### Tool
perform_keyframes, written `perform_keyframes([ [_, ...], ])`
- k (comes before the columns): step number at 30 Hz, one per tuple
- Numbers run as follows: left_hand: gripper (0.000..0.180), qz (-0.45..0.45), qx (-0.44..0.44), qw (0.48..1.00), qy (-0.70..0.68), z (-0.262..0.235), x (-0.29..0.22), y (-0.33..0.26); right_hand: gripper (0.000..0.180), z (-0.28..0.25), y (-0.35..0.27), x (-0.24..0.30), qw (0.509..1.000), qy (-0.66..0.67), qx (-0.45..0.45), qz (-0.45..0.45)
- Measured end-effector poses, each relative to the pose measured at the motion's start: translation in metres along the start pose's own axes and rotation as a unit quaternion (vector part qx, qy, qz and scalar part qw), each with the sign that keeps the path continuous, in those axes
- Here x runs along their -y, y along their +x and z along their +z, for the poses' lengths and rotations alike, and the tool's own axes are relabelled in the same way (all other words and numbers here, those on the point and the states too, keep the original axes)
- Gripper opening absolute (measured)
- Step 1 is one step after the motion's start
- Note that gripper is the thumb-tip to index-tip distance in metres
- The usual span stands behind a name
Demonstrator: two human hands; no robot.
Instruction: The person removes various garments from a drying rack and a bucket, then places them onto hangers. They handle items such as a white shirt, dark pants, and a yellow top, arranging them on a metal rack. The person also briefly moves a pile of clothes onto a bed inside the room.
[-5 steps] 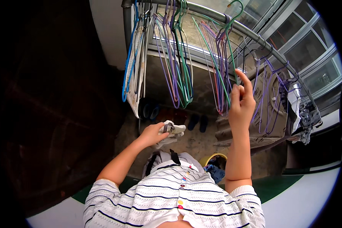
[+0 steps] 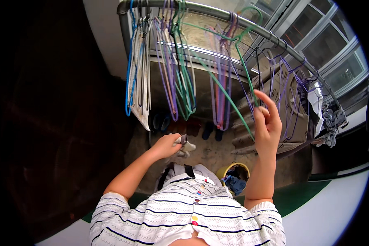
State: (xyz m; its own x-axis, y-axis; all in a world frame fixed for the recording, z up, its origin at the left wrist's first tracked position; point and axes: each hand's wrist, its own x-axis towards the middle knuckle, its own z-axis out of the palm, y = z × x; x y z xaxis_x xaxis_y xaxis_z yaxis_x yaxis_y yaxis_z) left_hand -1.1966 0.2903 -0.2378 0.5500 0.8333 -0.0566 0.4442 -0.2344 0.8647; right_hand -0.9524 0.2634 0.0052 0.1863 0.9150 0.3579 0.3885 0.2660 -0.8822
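My right hand is raised at the right, its fingers closed on one side of a green clothes hanger. That hanger tilts in front of the metal rail, its hook overlapping the rail's outline; whether they touch I cannot tell. Lower and to the left, my left hand grips a small bunched white and grey cloth item, its shape partly hidden by the fingers. Purple and pink hangers hang just left of the green one, blurred.
More hangers and white-and-blue ones hang at the left. A taupe printed garment and other clothes hang right. Below stand a yellow bucket holding dark and blue clothes, and several slippers. Windows are behind.
My right hand has moved slightly right and down with the green hanger, which has turned to show more of its width. The purple and pink hangers are swaying. My left hand still holds the cloth.
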Motion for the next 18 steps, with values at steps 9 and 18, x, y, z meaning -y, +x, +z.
perform_keyframes([
  [9, 0.022, 0.007, 0.075, 0.996, 0.050, 0.014, -0.011, 0.037, 0.023, -0.120, -0.079, -0.090, 0.979, 0.194, -0.023, 0.057],
  [18, 0.019, 0.046, 0.092, 0.994, 0.047, 0.041, -0.072, 0.076, 0.025, -0.120, -0.072, -0.110, 0.992, 0.073, 0.068, 0.074],
])
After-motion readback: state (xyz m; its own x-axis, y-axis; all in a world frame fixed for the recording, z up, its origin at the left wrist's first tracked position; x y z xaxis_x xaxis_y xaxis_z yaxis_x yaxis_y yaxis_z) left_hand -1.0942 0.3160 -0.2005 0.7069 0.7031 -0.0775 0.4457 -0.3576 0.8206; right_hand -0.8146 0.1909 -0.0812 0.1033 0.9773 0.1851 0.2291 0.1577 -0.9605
